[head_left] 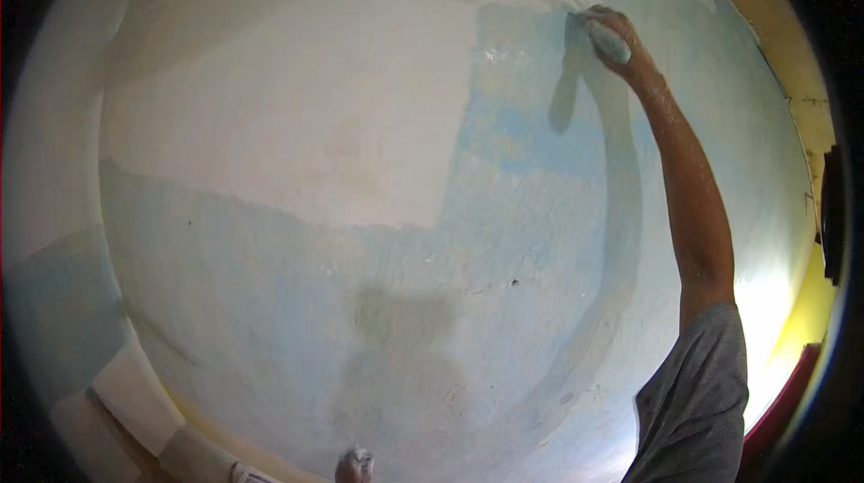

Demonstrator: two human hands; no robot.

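Hand tool (611,44) up high, folks, just off the upper right corner of the white patch (306,114), our landmark on this pale blue wall (540,208)! The right hand (621,26) has it firmly wrapped, fingers curled round, a pale rounded end poking out toward us. Its working tip is mostly hidden by the knuckles, so whether it touches the wall is too close to call. What a stretch from that bare forearm (688,177), speckled with white, rising from a grey sleeve (697,393) well below and to the right of the white patch!

Down below the white patch, the left hand (354,468) just peeks in, whitish on top; what it grips, if anything, cannot be told from this little slice.

Look at that patch: a broad pale block, clean-edged against the blue on its right side, its upper strip running on toward the tool. A long arm shadow (621,186) falls to the right of it, a rounder, blockier shadow (405,330) directly beneath, and a small dark spot (515,282) sits below and to the right. Far out right of the patch, a dark object (831,213) and, lower, a red one (781,402)!
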